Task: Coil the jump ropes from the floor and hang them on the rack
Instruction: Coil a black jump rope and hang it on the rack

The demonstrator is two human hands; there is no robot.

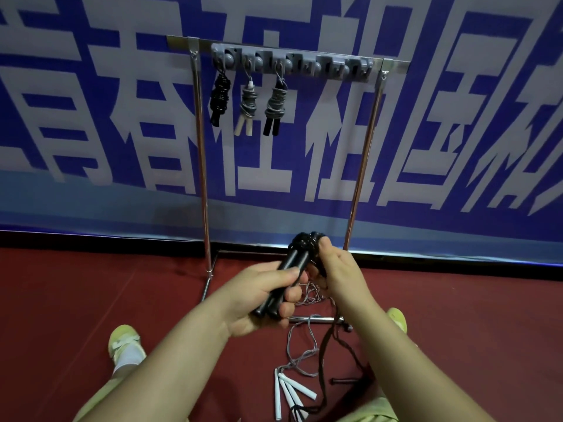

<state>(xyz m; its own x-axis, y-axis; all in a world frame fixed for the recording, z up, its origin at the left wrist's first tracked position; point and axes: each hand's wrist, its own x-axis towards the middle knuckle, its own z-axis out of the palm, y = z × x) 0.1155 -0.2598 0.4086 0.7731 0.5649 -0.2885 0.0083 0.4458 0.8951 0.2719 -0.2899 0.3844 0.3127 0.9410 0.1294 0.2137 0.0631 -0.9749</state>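
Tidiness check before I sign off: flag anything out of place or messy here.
A grey rope with white handles lies loose and tangled on the red floor, uncoiled. The black rope's tail trails across it. Three coiled ropes hang neatly on the rack.

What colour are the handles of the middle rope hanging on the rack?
Cream-white handles, on a grey cord; head view.

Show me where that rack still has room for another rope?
The hook bar is bare on its right half, from the third hung rope to the right post. The left end is crowded: three coiled ropes hang side by side there.
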